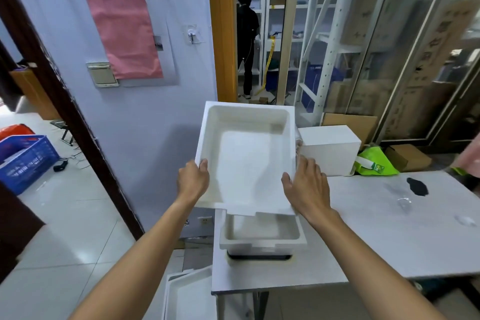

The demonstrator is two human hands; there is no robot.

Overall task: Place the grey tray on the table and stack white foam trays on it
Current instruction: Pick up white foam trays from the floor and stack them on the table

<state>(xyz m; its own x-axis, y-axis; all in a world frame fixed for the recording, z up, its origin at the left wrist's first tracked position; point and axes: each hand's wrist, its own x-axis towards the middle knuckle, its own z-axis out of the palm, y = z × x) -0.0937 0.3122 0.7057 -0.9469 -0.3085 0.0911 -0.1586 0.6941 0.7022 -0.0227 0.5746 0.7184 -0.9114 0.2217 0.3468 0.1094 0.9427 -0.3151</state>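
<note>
So the grey tray [259, 257] is already set on the table [389, 228], with foam trays [262, 238] stacked on it. Another white foam tray [246, 158] is held above that stack, left hand [193, 179] and right hand [305, 184] each closed in a grip on a side edge. More trays [189, 296] are waiting on the floor below.

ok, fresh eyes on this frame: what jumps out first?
The big white foam tray at centre frame, held tilted by the left hand and right hand above a foam tray stack at the table's left end. Next, the pink paper on the wall, upper left.
</note>
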